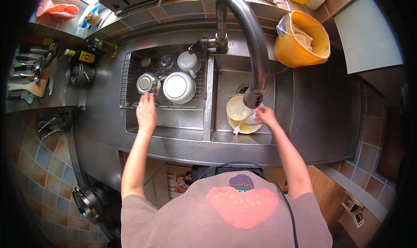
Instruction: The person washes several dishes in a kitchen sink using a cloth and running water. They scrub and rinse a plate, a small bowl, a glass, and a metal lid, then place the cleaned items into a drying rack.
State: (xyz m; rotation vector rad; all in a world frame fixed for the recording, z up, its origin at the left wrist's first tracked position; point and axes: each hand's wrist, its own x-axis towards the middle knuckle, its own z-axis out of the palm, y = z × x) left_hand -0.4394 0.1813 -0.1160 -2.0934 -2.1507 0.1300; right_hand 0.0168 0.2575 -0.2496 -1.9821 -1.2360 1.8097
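Note:
My left hand (147, 112) reaches over the front of a wire dish rack (182, 107), its fingertips at an upturned metal cup (148, 84); whether it grips anything is unclear. Beside that cup a white bowl (179, 87) lies upside down, with a white mug (188, 62) behind it. In the right basin, my right hand (265, 115) is at a clear item (252, 117), perhaps plastic or glass, just under the faucet's spout (253, 98); its grip cannot be told. A yellow-rimmed bowl (238, 108) rests on a yellow-and-white plate (249, 129), near a spoon with a white figure handle (237, 129).
The curved faucet (257, 46) arches over the right basin. An orange bin with a liner (301, 41) stands behind it to the right. Bottles (81, 56), a lidded metal pot (81, 75) and utensils (32, 85) are at the left.

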